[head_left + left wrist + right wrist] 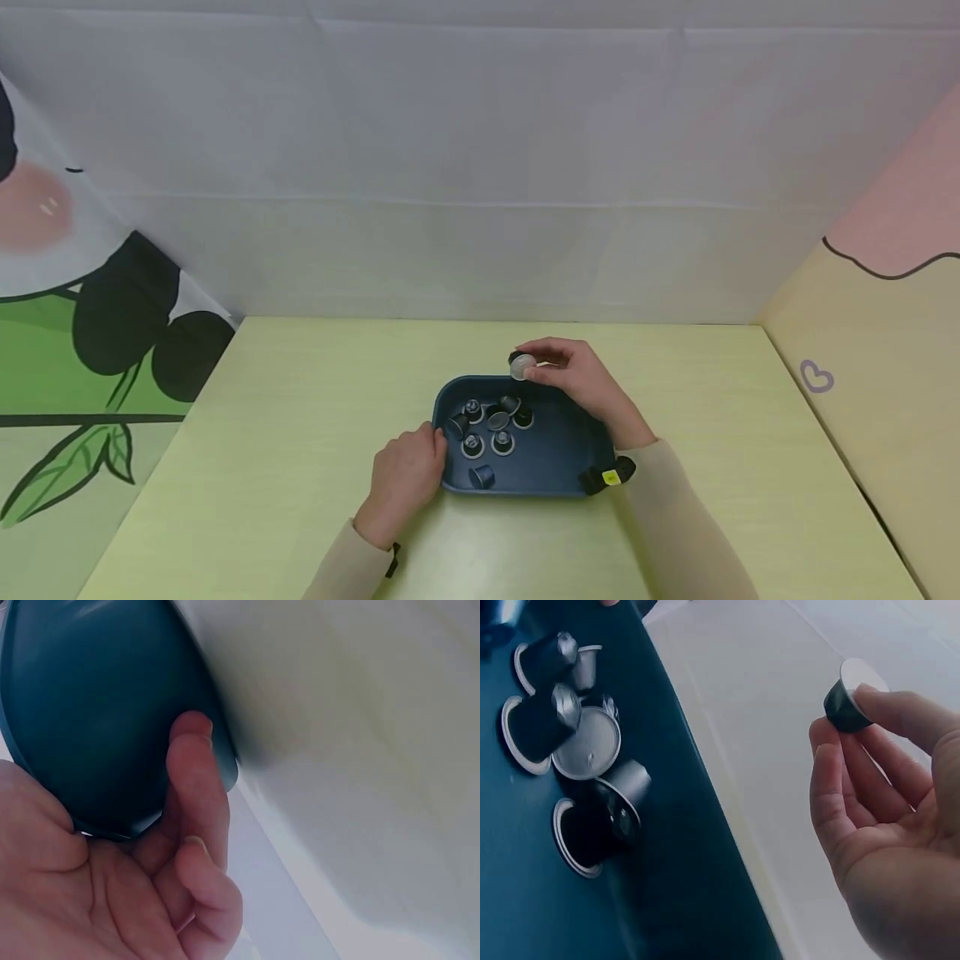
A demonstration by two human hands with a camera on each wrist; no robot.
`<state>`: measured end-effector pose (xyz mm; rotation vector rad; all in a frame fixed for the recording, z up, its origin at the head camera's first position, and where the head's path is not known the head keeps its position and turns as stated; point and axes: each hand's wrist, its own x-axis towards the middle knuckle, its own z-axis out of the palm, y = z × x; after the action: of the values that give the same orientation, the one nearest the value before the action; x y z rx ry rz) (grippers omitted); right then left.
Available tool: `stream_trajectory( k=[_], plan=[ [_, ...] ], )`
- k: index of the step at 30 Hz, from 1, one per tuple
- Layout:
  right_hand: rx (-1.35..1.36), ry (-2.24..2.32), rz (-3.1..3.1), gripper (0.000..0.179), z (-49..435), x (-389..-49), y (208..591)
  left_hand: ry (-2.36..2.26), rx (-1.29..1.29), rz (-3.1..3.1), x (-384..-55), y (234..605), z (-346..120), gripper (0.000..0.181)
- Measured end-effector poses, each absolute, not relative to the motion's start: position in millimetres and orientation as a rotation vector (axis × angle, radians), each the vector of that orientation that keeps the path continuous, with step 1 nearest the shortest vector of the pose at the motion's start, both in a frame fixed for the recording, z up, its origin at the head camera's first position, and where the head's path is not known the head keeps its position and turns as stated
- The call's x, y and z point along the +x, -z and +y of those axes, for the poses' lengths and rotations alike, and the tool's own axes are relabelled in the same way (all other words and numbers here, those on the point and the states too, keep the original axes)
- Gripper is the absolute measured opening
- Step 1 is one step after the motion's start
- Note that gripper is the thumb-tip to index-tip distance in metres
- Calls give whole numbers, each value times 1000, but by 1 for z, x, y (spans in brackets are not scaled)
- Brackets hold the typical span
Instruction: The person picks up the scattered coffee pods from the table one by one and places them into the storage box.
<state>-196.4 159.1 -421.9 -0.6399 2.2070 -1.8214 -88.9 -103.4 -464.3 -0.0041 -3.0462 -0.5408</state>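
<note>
My left hand (407, 471) grips the left end of a dark blue tray (570, 442). In the left wrist view its fingers (199, 776) curl against the outside of the tray. Over the tray's far edge, my right hand (576, 377) pinches a coffee capsule (846, 709) between thumb and fingers. This capsule is dark green with a pale flat lid. Several more coffee capsules (502, 443), dark with silvery rims, lie in the left half of the tray, some standing on their lids and others tipped over.
The tray is over a pale yellow-green table (285, 467). A white cloth (480, 167) hangs behind the table's far edge. Printed panels flank it at left (135, 333) and right (885, 358). A black strap with a yellow tag (611, 477) is at the right wrist.
</note>
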Motion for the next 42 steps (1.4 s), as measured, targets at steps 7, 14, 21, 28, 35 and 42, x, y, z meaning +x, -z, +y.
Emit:
stream_trajectory(
  k=[7,14,21,28,35,42],
  plan=[
    [-552,1897,2166,38,159,-207,433,554,-8,-3049,-90,465,-102,33],
    [-544,1905,2112,38,158,-207,443,546,6,-3062,-90,466,-102,33],
    [-662,1750,2118,39,155,-209,451,538,-8,-3051,-89,464,-103,33],
    [-797,1614,2152,39,146,-207,454,541,-4,-3050,-89,463,-104,33],
    [-831,1532,2188,38,138,-207,456,538,7,-3048,-90,466,-106,33],
    [-921,1393,2202,37,132,-202,454,541,3,-3045,-89,466,-107,32]
  ],
)
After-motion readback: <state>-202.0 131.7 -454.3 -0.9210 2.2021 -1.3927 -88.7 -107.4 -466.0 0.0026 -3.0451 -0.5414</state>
